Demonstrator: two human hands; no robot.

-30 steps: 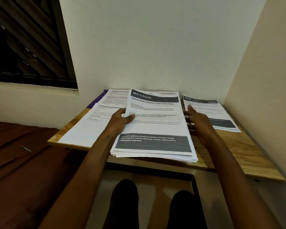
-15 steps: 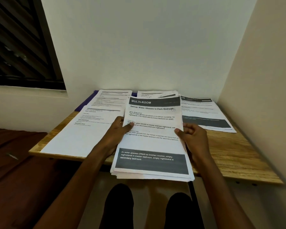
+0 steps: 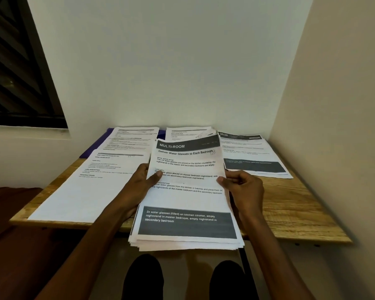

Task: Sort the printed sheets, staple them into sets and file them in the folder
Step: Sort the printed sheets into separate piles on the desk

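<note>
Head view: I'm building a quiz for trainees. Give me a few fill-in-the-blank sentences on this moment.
1. The stack is held by ____ hands.
2. Its top sheet is headed ____.
3. The folder showing under the far sheets is ____.
4. The stack's near end hangs past the ____ edge.

Missing words: both; MULTI-ROOM; purple; table's

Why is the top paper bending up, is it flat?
Not flat: top sheet curls up where the right hand pinches it.
</note>
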